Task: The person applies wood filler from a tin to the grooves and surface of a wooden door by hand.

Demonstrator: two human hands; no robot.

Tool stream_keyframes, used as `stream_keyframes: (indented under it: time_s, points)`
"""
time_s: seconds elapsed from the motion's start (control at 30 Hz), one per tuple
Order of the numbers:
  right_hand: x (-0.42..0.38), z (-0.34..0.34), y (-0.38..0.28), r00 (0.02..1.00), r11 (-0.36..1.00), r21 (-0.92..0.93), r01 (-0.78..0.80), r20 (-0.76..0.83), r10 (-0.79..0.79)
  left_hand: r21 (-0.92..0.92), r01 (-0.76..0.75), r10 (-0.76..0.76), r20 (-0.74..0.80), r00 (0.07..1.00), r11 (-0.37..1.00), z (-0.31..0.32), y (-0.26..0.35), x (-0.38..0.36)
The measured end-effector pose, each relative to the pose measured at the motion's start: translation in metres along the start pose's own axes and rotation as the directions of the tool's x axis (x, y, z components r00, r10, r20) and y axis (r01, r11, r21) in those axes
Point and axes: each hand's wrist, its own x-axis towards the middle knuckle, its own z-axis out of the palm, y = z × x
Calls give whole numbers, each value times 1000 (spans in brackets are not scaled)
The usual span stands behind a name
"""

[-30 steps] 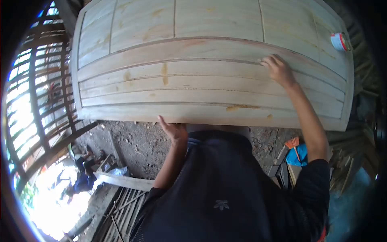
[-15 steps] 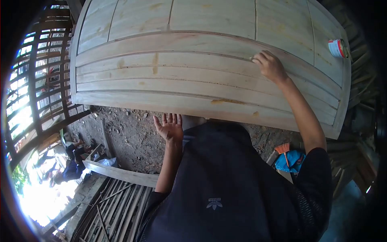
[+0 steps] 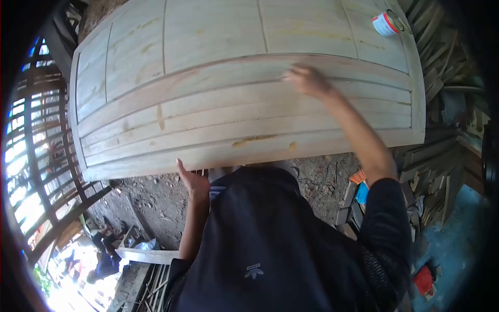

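Observation:
A large pale wooden door [image 3: 218, 112] lies flat before me, with grooves, raised strips and yellowish-brown filler patches. Over one of its long rails is my right hand [image 3: 307, 80], smeared by motion, its fingers bent together at the surface. What they pinch is too blurred to make out. My left hand [image 3: 194, 181] is at the near edge of the door, thumb stretched up over the edge and apart from the fingers, whose tips are partly hidden at the edge. A white and red tin [image 3: 388, 23] sits on the door's far right part.
Stacked wood strips [image 3: 439, 47] line the right side. Left stands a slatted wooden screen [image 3: 39, 135]. Bare soil [image 3: 161, 208] lies below the door, with a plank [image 3: 148, 255] at lower left. An orange brush [image 3: 358, 177] and a blue bag [image 3: 362, 194] lie near my right arm.
My view has turned, shifting and tilting the door in it. My right hand has moved left along the rail. My left hand has turned, its thumb now over the door's edge.

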Motion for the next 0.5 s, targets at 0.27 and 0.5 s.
stream_keyframes:
  time_s: [0.27,0.5]
  points:
    - [-48,-42,15,978,979,-3,-205,-28,205,106,69,-76,65,995,992,34,-25,-12]
    - [-23,-38,24,991,975,178,-137,23,135,57,6,-10,60,998,998,33,-32,-15]
